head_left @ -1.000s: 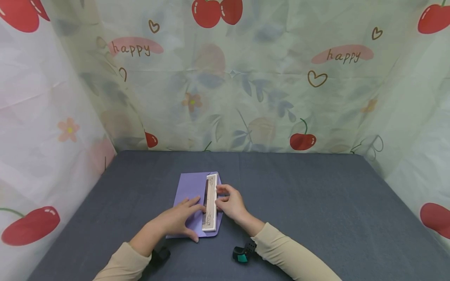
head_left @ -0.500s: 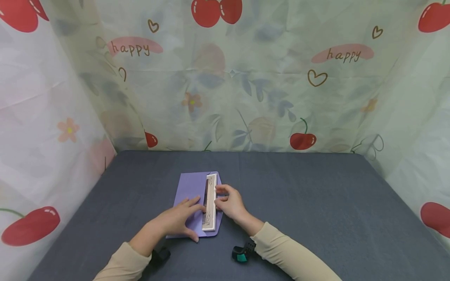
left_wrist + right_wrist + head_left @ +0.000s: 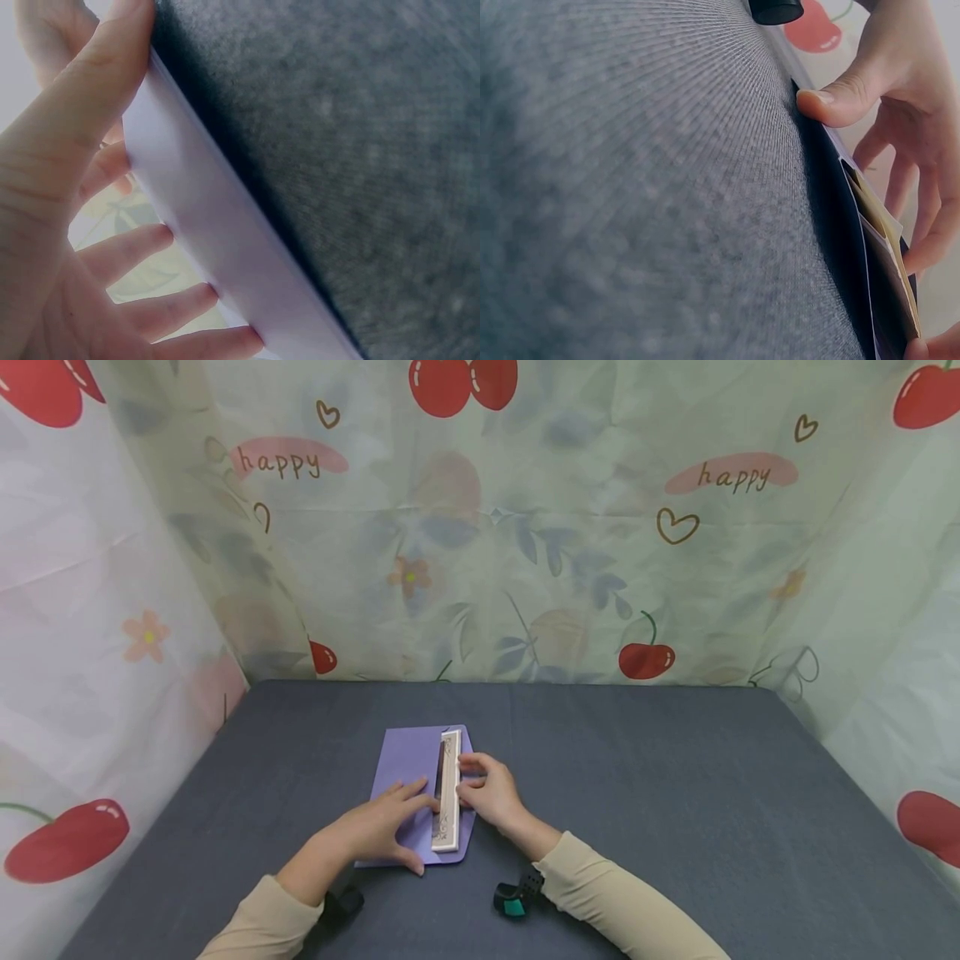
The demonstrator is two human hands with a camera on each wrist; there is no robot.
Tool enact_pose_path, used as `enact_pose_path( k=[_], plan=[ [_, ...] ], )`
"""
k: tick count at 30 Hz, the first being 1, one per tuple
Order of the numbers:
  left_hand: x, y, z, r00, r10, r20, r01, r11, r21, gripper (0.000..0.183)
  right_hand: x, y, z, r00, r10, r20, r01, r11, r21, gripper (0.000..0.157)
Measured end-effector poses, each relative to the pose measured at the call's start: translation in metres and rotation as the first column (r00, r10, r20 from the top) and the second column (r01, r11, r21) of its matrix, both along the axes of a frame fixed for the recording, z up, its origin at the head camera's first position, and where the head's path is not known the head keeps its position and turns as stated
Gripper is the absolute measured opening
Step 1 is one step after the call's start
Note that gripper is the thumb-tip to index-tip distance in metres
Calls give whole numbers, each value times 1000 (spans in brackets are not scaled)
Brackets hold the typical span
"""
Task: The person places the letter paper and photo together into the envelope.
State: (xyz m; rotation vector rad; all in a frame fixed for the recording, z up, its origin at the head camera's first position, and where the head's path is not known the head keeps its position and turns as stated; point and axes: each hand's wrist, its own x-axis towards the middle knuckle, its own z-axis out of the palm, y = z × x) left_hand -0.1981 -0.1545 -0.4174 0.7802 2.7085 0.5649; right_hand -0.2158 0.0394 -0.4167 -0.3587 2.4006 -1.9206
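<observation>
A flat purple folder-like piece [image 3: 408, 756] lies on the table. Along its right side runs a long, narrow box [image 3: 448, 814] with a cream scroll-patterned face and white rim. My left hand [image 3: 378, 827] rests on the purple piece with fingers spread; its forefinger meets the box's left side and its thumb lies at the near edge. With thumb and curved fingers my right hand [image 3: 491, 793] holds the box's right edge. The left wrist view shows my left thumb [image 3: 97, 97] and fingers along the pale purple edge. Tan card layers [image 3: 881, 217] stand apart in the right wrist view.
A dark grey cloth covers the table [image 3: 660, 793]. Black devices hang at both wrists, the right one [image 3: 513, 900] with a green patch. Patterned curtains [image 3: 510, 527] enclose the back and sides.
The box's right edge has shifted slightly left, and the right hand has moved slightly left with it. My left hand has stayed in place.
</observation>
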Motion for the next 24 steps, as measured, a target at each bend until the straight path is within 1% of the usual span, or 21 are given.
enact_pose_path(
  k=[4,7,9,11,14,16,21,24],
  plan=[
    [0,0,0,1000,1,2,-1,1000,3,70,0,-1,1,1000,9,1,-9,1000,-12,42],
    [0,0,0,1000,-4,0,4,1000,3,69,-9,-1,-14,1000,9,4,-9,1000,-20,43],
    [0,0,1,1000,-5,1,5,1000,3,69,-14,-1,-22,1000,10,-12,-10,1000,-8,43],
    [0,0,1,1000,0,6,0,1000,1,69,-15,-2,-24,1000,10,-9,-10,1000,-8,43],
    [0,0,1,1000,4,11,-4,1000,0,70,-8,-3,-13,1000,14,-6,-14,1000,-5,42],
    [0,0,1,1000,3,12,-3,1000,2,70,-8,-4,-11,1000,15,13,-14,1000,-19,43],
    [0,0,1,1000,2,13,-3,1000,4,70,-19,-4,-29,1000,12,14,-12,1000,-23,44],
    [0,0,0,1000,0,10,0,1000,4,70,-23,-4,-35,1000,10,16,-9,1000,-23,44]
  ],
)
